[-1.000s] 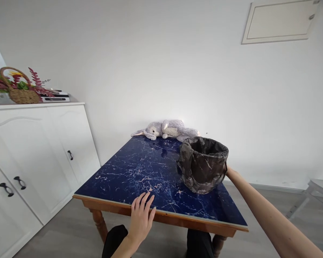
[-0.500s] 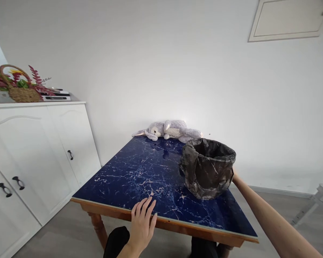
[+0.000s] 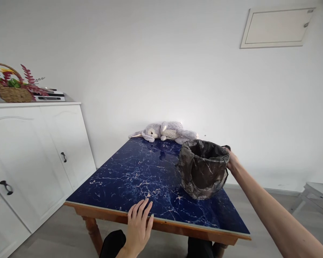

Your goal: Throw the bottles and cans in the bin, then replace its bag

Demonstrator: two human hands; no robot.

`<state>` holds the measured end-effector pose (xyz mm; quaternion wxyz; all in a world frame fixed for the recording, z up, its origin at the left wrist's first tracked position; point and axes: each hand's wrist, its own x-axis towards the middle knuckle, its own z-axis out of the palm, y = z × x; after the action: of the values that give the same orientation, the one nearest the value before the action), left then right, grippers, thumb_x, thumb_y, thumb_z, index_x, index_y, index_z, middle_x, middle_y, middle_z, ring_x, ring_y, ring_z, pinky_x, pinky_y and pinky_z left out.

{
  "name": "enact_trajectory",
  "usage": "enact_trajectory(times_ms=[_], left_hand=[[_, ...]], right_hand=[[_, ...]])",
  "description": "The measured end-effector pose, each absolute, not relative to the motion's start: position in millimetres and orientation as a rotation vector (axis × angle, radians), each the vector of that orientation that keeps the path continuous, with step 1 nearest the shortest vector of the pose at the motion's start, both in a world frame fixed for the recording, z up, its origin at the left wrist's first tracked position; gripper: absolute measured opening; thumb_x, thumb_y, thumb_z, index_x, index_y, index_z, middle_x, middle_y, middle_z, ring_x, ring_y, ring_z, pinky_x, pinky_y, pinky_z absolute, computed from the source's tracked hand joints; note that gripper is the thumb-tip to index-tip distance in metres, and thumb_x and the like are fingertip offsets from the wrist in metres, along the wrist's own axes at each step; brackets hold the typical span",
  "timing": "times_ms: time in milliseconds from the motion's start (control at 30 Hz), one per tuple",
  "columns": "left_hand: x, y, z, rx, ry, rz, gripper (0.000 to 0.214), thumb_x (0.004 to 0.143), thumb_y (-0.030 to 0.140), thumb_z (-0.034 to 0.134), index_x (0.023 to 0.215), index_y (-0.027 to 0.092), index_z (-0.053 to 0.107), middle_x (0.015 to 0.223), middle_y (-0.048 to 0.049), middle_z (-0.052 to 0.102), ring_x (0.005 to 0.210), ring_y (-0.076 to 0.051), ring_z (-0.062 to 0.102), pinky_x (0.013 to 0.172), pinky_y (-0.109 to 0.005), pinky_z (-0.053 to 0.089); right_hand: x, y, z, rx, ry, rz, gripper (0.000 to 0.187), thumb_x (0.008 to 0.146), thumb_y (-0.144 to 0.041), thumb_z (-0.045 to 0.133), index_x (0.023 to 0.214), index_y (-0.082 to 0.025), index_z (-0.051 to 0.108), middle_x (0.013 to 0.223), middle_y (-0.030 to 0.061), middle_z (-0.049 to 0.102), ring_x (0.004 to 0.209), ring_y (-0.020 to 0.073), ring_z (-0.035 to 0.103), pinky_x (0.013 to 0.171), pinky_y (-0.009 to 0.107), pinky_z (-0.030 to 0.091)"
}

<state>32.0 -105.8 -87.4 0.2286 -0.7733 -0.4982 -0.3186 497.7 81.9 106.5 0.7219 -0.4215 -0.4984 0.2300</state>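
A bin [image 3: 204, 172] lined with a black plastic bag stands on the right part of a table with a dark blue marble-pattern top [image 3: 123, 179]. My right hand [image 3: 232, 160] is closed beside the bin's right rim, partly behind it. A small black object [image 3: 227, 147] shows at the top of that hand; its kind is unclear. At the table's front edge, my left hand [image 3: 140, 220] lies flat with fingers stretched out, holding nothing.
A grey plush rabbit [image 3: 164, 132] lies on its side along the table's far edge, against the wall. White cabinets [image 3: 43, 150] stand at left, bearing a wicker flower basket [image 3: 14, 94]. A whitish stool-like piece [image 3: 317, 195] is at right.
My right hand has risen from low behind the bin to beside its rim, with a small black object now showing. The view has shifted slightly right; my left hand stays on the table edge.
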Motion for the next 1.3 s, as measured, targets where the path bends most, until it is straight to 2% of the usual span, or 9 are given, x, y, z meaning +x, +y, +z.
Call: enact_trajectory(times_ms=[167, 433, 600, 767, 833, 900, 1067, 1167, 1300], left_hand=[[33.1, -101.8, -85.2, -2.139, -1.345, -0.939, 0.044, 0.106, 0.028, 0.049, 0.149, 0.028, 0.060, 0.148, -0.0077, 0.067, 0.134, -0.030, 0.060, 0.114, -0.049, 0.040], [29.7, -110.0, -68.7, -2.296, -1.399, -0.965, 0.044, 0.109, 0.041, 0.048, 0.150, 0.028, 0.058, 0.153, -0.0091, 0.062, 0.140, -0.031, 0.056, 0.116, -0.052, 0.041], [40.2, -139.6, 6.0, -2.380, -1.554, -1.262, 0.039, 0.113, 0.045, 0.036, 0.138, 0.030, 0.063, 0.140, -0.0066, 0.069, 0.132, -0.025, 0.064, 0.109, -0.043, 0.051], [59.8, -198.2, 142.0, -2.235, -1.391, -1.918, 0.036, 0.113, 0.044, 0.036, 0.129, 0.026, 0.063, 0.133, -0.0088, 0.068, 0.130, -0.025, 0.063, 0.113, -0.038, 0.049], [66.3, -217.0, 186.2, -2.424, -1.262, -1.919, 0.038, 0.112, 0.047, 0.039, 0.128, 0.025, 0.065, 0.131, -0.0100, 0.070, 0.128, -0.026, 0.063, 0.113, -0.039, 0.050], [71.5, -227.6, 213.5, -2.795, -1.200, -1.670, 0.044, 0.112, 0.050, 0.037, 0.132, 0.024, 0.066, 0.133, -0.0102, 0.070, 0.129, -0.027, 0.063, 0.113, -0.041, 0.050], [77.6, -226.2, 217.9, -3.103, -1.330, -1.190, 0.046, 0.100, 0.052, 0.063, 0.139, 0.028, 0.065, 0.136, -0.0079, 0.071, 0.121, -0.028, 0.066, 0.100, -0.038, 0.054], [78.2, -216.1, 205.1, -3.000, -1.395, -1.284, 0.028, 0.100, 0.047, 0.062, 0.112, 0.024, 0.072, 0.107, -0.0032, 0.074, 0.096, -0.022, 0.067, 0.082, -0.030, 0.052], [83.0, -192.8, 192.5, -2.799, -1.442, -1.478, 0.033, 0.102, 0.051, 0.057, 0.086, 0.021, 0.059, 0.084, 0.0009, 0.064, 0.078, -0.016, 0.059, 0.068, -0.025, 0.044]], right_hand=[[532.6, 74.7, 159.0, -0.875, -0.810, 0.538, 0.039, 0.103, -0.044, 0.065, 0.075, -0.021, 0.053, 0.066, -0.0051, 0.060, 0.058, 0.0122, 0.062, 0.059, 0.026, 0.057], [537.4, -20.4, 296.3, -0.582, -0.900, 0.446, 0.018, 0.102, -0.034, 0.063, 0.088, -0.023, 0.066, 0.084, 0.0004, 0.072, 0.086, 0.0170, 0.075, 0.089, 0.035, 0.062], [516.4, -101.6, 344.7, -0.501, -1.083, 0.612, 0.015, 0.099, -0.039, 0.068, 0.097, -0.024, 0.068, 0.097, 0.0065, 0.075, 0.100, 0.0250, 0.077, 0.091, 0.046, 0.064], [451.5, -159.4, 317.5, -0.689, -1.152, 0.933, 0.021, 0.094, -0.045, 0.073, 0.094, -0.025, 0.070, 0.096, 0.0076, 0.077, 0.097, 0.0282, 0.078, 0.087, 0.048, 0.067], [412.4, -180.5, 293.5, -0.728, -1.229, 1.084, 0.025, 0.092, -0.048, 0.075, 0.097, -0.024, 0.072, 0.098, 0.0077, 0.078, 0.098, 0.0281, 0.078, 0.091, 0.044, 0.065], [374.1, -200.0, 272.2, -0.712, -1.310, 1.253, 0.029, 0.093, -0.050, 0.075, 0.104, -0.023, 0.073, 0.103, 0.0080, 0.079, 0.099, 0.0269, 0.077, 0.096, 0.041, 0.062], [313.9, -224.7, 249.4, -0.676, -1.424, 1.389, 0.033, 0.091, -0.056, 0.076, 0.102, -0.025, 0.074, 0.096, 0.0046, 0.078, 0.091, 0.0245, 0.074, 0.090, 0.038, 0.057], [301.3, -219.0, 250.3, -0.675, -1.535, 1.354, 0.036, 0.090, -0.058, 0.075, 0.102, -0.025, 0.075, 0.095, 0.0033, 0.077, 0.091, 0.0230, 0.072, 0.090, 0.037, 0.054], [296.7, -191.0, 253.5, -0.688, -1.594, 1.214, 0.037, 0.089, -0.061, 0.073, 0.089, -0.024, 0.070, 0.091, 0.0026, 0.074, 0.094, 0.0229, 0.070, 0.098, 0.041, 0.053]])
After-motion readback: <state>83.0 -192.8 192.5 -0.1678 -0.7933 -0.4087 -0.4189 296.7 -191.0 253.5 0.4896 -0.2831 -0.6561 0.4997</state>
